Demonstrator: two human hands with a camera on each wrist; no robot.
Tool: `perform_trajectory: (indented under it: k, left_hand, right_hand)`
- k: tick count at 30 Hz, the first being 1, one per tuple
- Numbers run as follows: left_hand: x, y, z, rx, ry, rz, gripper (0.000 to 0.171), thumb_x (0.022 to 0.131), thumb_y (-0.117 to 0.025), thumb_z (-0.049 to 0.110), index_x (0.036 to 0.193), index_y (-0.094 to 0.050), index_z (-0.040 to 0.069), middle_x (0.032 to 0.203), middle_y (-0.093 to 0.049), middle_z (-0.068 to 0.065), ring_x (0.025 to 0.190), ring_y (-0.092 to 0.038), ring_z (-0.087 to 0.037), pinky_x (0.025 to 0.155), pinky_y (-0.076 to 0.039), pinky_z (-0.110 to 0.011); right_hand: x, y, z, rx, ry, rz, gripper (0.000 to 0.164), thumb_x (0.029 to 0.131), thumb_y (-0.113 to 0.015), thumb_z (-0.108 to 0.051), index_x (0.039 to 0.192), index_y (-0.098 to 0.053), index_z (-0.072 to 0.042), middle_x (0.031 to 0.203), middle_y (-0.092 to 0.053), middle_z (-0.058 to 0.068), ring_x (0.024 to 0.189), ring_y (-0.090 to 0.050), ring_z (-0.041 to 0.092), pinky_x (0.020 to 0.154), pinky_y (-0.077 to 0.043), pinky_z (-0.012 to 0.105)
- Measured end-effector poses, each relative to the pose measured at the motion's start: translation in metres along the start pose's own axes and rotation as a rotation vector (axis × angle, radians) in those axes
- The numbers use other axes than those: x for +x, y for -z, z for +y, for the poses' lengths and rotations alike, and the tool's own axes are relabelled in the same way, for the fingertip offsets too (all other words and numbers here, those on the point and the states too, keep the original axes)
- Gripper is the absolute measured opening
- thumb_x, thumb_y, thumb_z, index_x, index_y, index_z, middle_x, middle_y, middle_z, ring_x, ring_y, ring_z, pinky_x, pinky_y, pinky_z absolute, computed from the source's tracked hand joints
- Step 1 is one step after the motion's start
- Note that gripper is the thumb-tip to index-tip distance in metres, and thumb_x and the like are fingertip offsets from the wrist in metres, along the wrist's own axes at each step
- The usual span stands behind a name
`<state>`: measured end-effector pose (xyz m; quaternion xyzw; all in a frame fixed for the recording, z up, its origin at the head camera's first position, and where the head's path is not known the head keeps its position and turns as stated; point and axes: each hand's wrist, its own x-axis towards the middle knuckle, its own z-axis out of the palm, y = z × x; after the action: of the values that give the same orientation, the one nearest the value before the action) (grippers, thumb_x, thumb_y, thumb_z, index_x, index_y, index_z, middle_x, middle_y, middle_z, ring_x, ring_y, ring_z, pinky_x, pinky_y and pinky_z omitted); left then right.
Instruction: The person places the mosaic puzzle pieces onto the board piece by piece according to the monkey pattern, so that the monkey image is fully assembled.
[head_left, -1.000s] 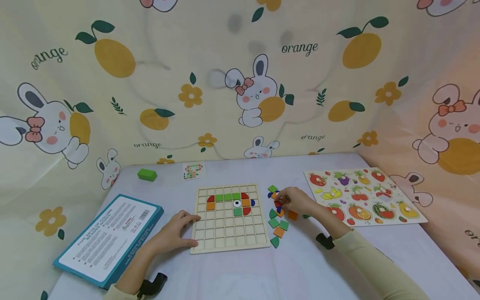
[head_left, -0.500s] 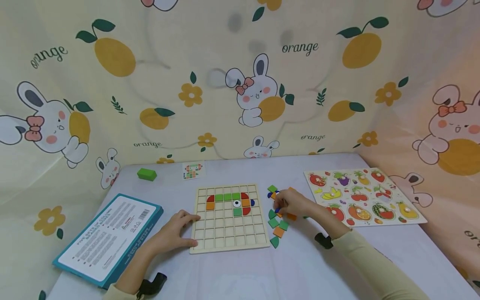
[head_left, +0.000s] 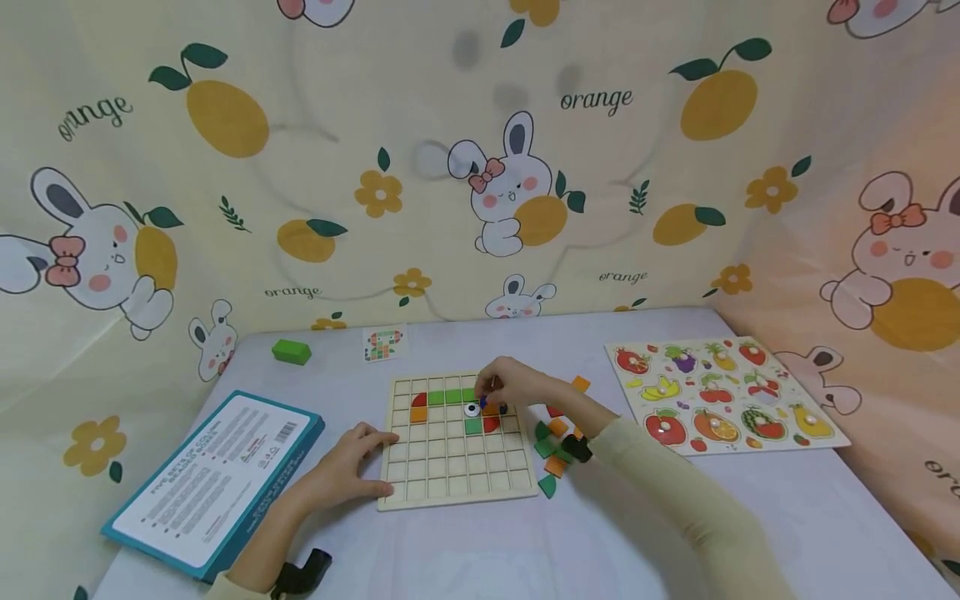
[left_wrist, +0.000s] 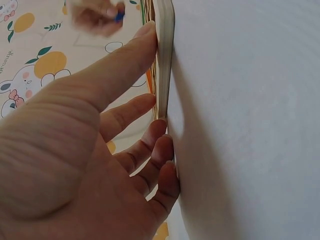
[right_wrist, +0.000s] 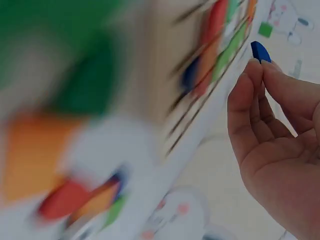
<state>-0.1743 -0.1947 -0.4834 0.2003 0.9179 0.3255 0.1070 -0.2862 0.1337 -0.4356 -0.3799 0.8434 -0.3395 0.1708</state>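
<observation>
My right hand (head_left: 517,384) is over the upper right part of the wooden grid board (head_left: 437,471). Between thumb and forefinger it pinches a small blue piece with a curved side (right_wrist: 260,51), plainest in the right wrist view. Under and beside that hand lie the coloured pieces set in the grid: a row of green squares (head_left: 446,397), an orange square (head_left: 418,414), a round eye piece (head_left: 471,410) and a red piece (head_left: 491,424). My left hand (head_left: 345,471), thumb and fingers spread, touches the board's left edge.
Loose green, orange and red pieces (head_left: 554,467) lie right of the board. Beyond them is a fruit puzzle board (head_left: 705,408). A blue box (head_left: 217,475) lies at the left. A green block (head_left: 291,352) and a pattern card (head_left: 385,342) are at the back.
My right hand has gone from the loose pieces leftward to above the board, carrying the blue piece. The left hand has stayed at the board's edge.
</observation>
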Motion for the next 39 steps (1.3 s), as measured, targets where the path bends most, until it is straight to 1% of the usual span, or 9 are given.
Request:
perform_trajectory:
  k: [4, 7, 10, 14, 19, 23, 26, 33, 39]
  left_hand:
    - [0.0, 0.0, -0.001, -0.003, -0.006, 0.001, 0.076, 0.076, -0.085, 0.043, 0.14, -0.056, 0.012, 0.119, -0.049, -0.002, 0.11, -0.044, -0.02, 0.096, -0.042, -0.047]
    - [-0.001, 0.0, -0.002, -0.007, -0.014, 0.001, 0.076, 0.077, -0.085, 0.043, 0.14, -0.055, 0.012, 0.119, -0.049, -0.002, 0.11, -0.044, -0.02, 0.096, -0.042, -0.047]
    - [-0.001, 0.0, -0.002, -0.003, -0.029, -0.001, 0.076, 0.077, -0.084, 0.043, 0.14, -0.055, 0.012, 0.119, -0.049, -0.002, 0.11, -0.044, -0.021, 0.095, -0.042, -0.046]
    - [-0.001, 0.001, -0.001, 0.011, -0.041, -0.002, 0.075, 0.078, -0.084, 0.044, 0.14, -0.055, 0.011, 0.119, -0.049, -0.003, 0.108, -0.044, -0.021, 0.093, -0.042, -0.044]
    - [-0.001, 0.002, 0.0, 0.011, -0.035, -0.004, 0.075, 0.078, -0.084, 0.042, 0.139, -0.055, 0.012, 0.118, -0.049, -0.003, 0.108, -0.044, -0.022, 0.093, -0.042, -0.045]
    - [-0.001, 0.003, 0.0, 0.012, -0.026, -0.007, 0.074, 0.078, -0.084, 0.041, 0.139, -0.055, 0.012, 0.117, -0.049, -0.003, 0.107, -0.043, -0.022, 0.093, -0.042, -0.045]
    - [0.0, 0.003, 0.0, 0.021, -0.026, -0.007, 0.074, 0.078, -0.084, 0.042, 0.139, -0.055, 0.012, 0.117, -0.048, -0.003, 0.107, -0.043, -0.021, 0.092, -0.042, -0.044]
    - [-0.001, 0.003, 0.0, 0.02, -0.03, -0.005, 0.073, 0.078, -0.084, 0.042, 0.139, -0.056, 0.012, 0.116, -0.048, -0.003, 0.106, -0.043, -0.021, 0.092, -0.042, -0.042]
    - [0.0, 0.003, 0.0, 0.011, -0.012, -0.01, 0.074, 0.078, -0.084, 0.042, 0.139, -0.056, 0.013, 0.117, -0.048, -0.004, 0.108, -0.043, -0.023, 0.094, -0.042, -0.046]
  right_hand:
    - [0.041, -0.016, -0.019, 0.021, 0.023, -0.041, 0.01, 0.091, -0.064, 0.008, 0.096, -0.072, 0.003, 0.087, -0.069, 0.008, 0.072, -0.06, 0.013, 0.067, -0.05, 0.023]
    - [0.067, -0.029, -0.032, 0.03, 0.051, -0.063, 0.01, 0.091, -0.065, 0.008, 0.095, -0.073, 0.004, 0.086, -0.07, 0.008, 0.073, -0.06, 0.011, 0.069, -0.05, 0.022]
    - [0.086, -0.04, -0.043, 0.033, 0.048, -0.082, 0.01, 0.089, -0.066, 0.01, 0.093, -0.073, 0.005, 0.086, -0.071, 0.009, 0.074, -0.059, 0.009, 0.07, -0.049, 0.02]
    - [0.102, -0.05, -0.05, 0.01, 0.018, -0.082, 0.01, 0.087, -0.068, 0.011, 0.089, -0.073, 0.004, 0.082, -0.069, 0.008, 0.072, -0.056, 0.009, 0.068, -0.047, 0.019]
    - [0.112, -0.058, -0.051, -0.04, -0.003, -0.068, 0.011, 0.086, -0.068, 0.011, 0.087, -0.074, 0.001, 0.081, -0.069, 0.006, 0.072, -0.056, 0.008, 0.068, -0.047, 0.019]
    - [0.114, -0.063, -0.052, -0.063, -0.023, -0.08, 0.015, 0.086, -0.067, 0.013, 0.087, -0.075, 0.001, 0.084, -0.071, 0.008, 0.072, -0.057, 0.008, 0.068, -0.048, 0.019]
    - [0.114, -0.066, -0.055, -0.09, -0.042, -0.086, 0.018, 0.086, -0.065, 0.015, 0.088, -0.075, -0.001, 0.085, -0.072, 0.008, 0.072, -0.057, 0.009, 0.068, -0.047, 0.02]
    - [0.114, -0.071, -0.056, -0.236, -0.054, -0.084, 0.026, 0.085, -0.063, 0.012, 0.086, -0.077, -0.01, 0.081, -0.064, -0.006, 0.074, -0.054, 0.008, 0.066, -0.044, 0.02]
    - [0.111, -0.072, -0.06, -0.259, -0.046, -0.085, 0.024, 0.087, -0.063, 0.01, 0.091, -0.077, -0.009, 0.087, -0.065, -0.003, 0.078, -0.055, 0.009, 0.068, -0.044, 0.02]
